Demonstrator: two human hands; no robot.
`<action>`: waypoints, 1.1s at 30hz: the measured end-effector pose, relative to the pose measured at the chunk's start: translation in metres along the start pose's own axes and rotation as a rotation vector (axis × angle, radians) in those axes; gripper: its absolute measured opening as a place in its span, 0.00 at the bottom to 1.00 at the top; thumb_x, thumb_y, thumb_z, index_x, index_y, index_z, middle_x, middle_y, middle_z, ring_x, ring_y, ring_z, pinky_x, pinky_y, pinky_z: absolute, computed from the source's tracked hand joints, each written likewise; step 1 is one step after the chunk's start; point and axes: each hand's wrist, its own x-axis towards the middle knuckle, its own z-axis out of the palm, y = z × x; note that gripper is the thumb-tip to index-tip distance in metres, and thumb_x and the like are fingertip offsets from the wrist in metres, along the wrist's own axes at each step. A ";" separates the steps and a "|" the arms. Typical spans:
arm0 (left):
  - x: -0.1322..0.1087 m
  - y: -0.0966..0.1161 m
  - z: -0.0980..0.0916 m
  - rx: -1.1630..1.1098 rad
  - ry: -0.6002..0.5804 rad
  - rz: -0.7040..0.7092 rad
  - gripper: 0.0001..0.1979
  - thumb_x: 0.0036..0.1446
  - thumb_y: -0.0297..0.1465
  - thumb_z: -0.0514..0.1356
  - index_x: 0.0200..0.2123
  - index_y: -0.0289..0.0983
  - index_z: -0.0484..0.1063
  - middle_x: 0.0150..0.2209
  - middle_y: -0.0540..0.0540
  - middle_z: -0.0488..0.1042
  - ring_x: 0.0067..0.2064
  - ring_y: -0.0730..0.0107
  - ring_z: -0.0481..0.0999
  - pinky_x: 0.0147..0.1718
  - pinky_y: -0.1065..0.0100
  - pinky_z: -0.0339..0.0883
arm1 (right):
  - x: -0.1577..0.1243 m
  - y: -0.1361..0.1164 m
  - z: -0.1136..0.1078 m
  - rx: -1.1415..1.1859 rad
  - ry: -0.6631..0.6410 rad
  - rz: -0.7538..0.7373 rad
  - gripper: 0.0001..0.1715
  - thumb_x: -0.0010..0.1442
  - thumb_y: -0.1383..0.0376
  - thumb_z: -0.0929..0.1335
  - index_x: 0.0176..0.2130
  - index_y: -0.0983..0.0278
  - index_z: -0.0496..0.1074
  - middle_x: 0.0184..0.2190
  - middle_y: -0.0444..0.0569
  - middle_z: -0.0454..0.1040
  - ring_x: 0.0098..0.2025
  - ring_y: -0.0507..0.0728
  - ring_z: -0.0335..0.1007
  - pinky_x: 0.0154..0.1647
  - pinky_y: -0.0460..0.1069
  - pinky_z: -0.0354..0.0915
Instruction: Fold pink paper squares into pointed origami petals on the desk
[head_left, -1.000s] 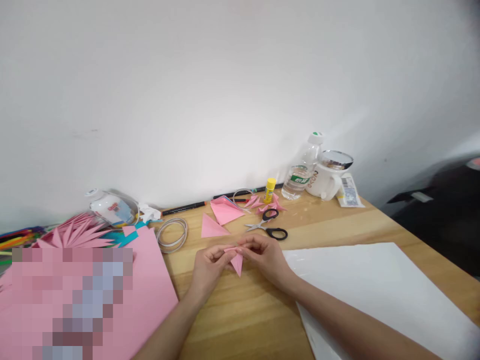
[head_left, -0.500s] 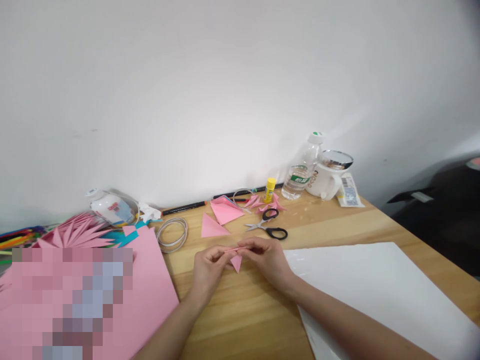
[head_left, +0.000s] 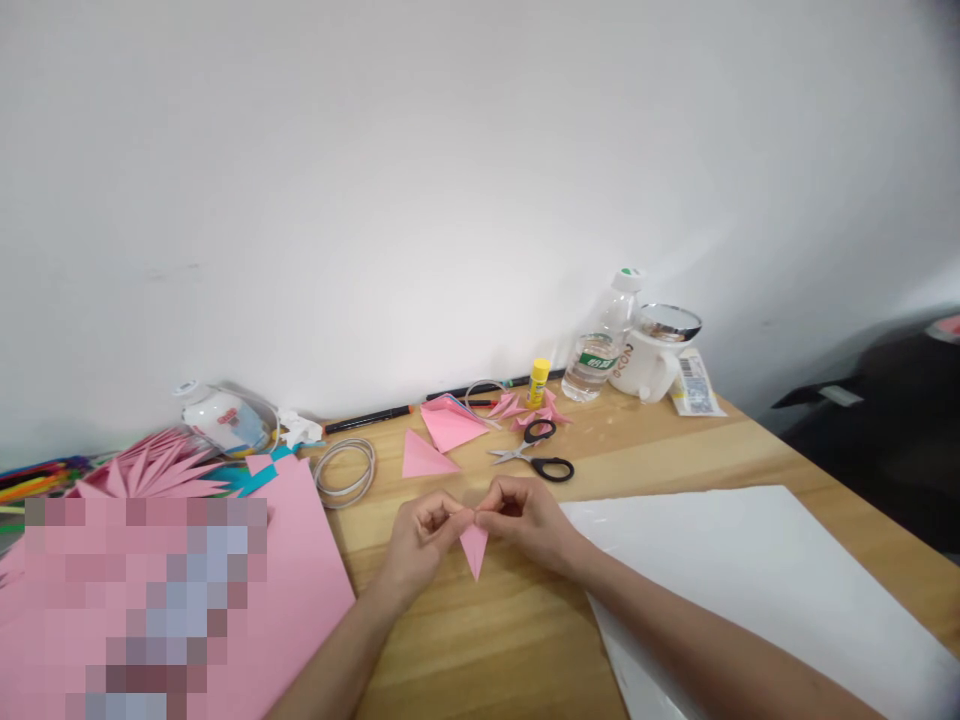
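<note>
1. A strip of wooden tabletop (head_left: pixel 480 660) is bounded by pink sheets (head_left: pixel 307 600) on the left and a white sheet (head_left: pixel 750 580) on the right.
2. Beyond the hands, the strip is edged by scissors (head_left: pixel 536 458) and a pink triangle (head_left: pixel 426 457).
3. Over it, folded pink paper (head_left: pixel 474 550) is pinched by the left hand (head_left: pixel 420 535) and right hand (head_left: pixel 525 522), thumbs nearly touching.
4. Both forearms are angled inward.

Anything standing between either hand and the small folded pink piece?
Nothing visible: the left hand and right hand both pinch the folded pink piece at its upper end. The scissors lie beyond, not between.
</note>
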 end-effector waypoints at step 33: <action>0.005 -0.004 0.004 -0.287 0.208 -0.135 0.18 0.40 0.33 0.66 0.36 0.32 0.70 0.29 0.43 0.79 0.29 0.65 0.78 0.26 0.70 0.71 | 0.001 0.006 0.004 -0.221 0.252 -0.347 0.02 0.51 0.67 0.69 0.26 0.63 0.71 0.32 0.50 0.70 0.37 0.56 0.67 0.37 0.50 0.65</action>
